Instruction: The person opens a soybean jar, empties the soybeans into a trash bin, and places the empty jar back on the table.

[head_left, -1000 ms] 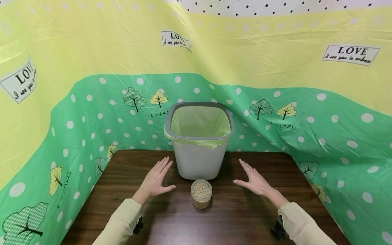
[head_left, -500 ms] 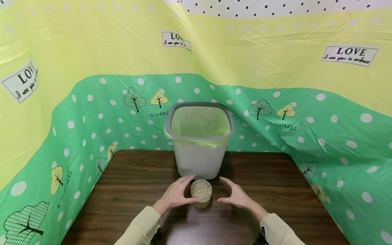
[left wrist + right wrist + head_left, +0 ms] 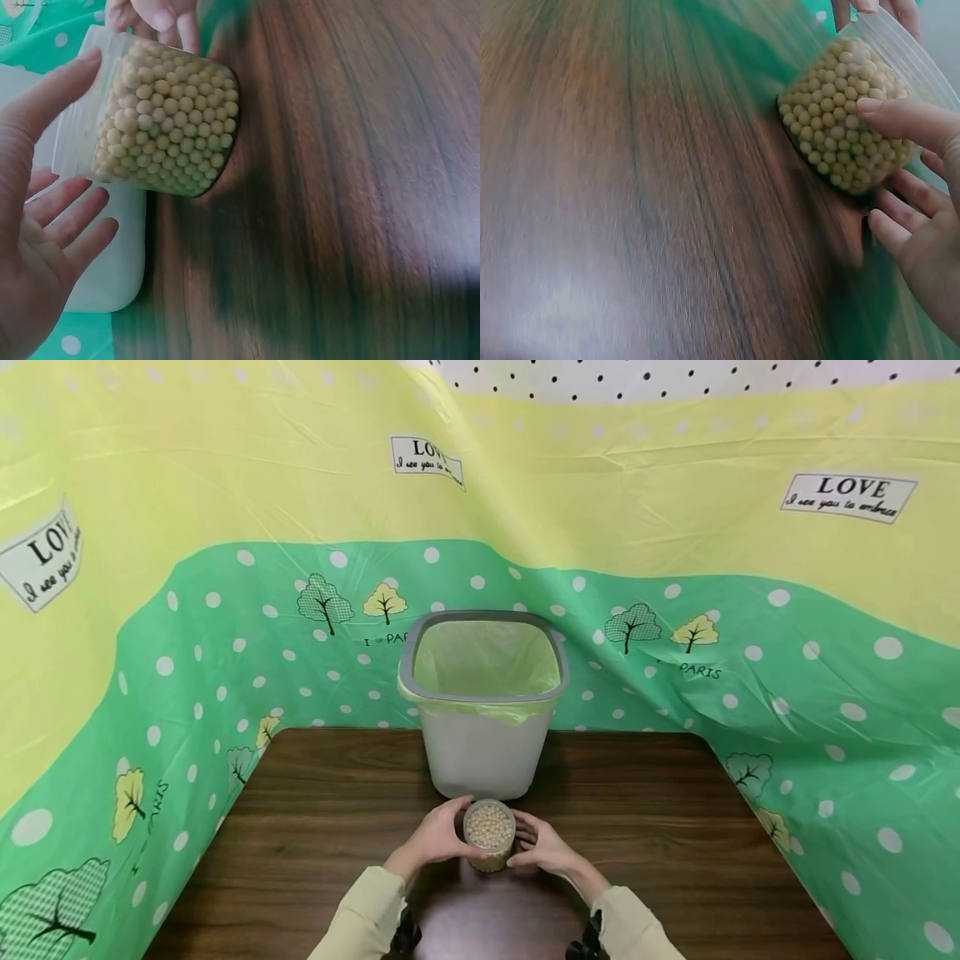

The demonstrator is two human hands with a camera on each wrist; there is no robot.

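A clear plastic jar (image 3: 489,828) full of small, round, pale-yellow beans stands upright on the table, just in front of the bin. My left hand (image 3: 435,837) curves round its left side. In the left wrist view the thumb (image 3: 79,79) lies along the jar's clear upper band, and the fingertips are at the opposite edge. From the right, my right hand (image 3: 553,850) curves round the jar. Its thumb (image 3: 900,116) overlaps the bean-filled wall in the right wrist view, with the other fingers bent at the far side, partly hidden.
Behind the jar stands a white bin (image 3: 483,752) with a grey rim and a pale-green liner (image 3: 487,660). A dark wood table (image 3: 645,835) lies under everything. A patterned green and yellow curtain (image 3: 225,635) surrounds its back and sides.
Both hands have come inward from either side of the table, the left arriving at the jar first, then the right. The jar and bin stay where they were.
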